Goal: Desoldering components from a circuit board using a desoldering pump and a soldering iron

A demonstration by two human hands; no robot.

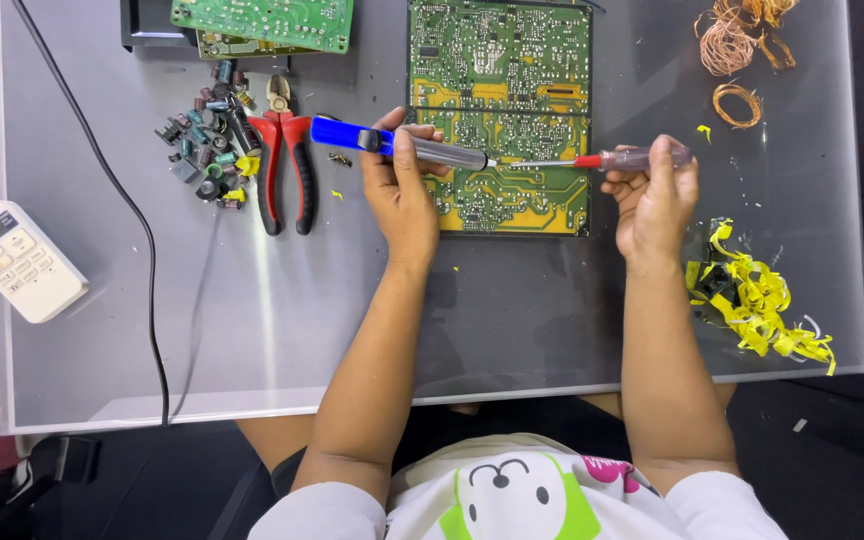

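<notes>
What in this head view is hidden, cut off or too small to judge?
- Soldering iron grip: covered by the left hand.
- Screwdriver handle end: behind the right hand.
- Where the two tips meet the circuit board: too small to tell.
- Upper boards: cut off by the top edge.

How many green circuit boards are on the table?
3: the large green circuit board under the hands, a smaller green circuit board at the top edge, and another board partly hidden beneath it. More may lie beyond view.
</notes>
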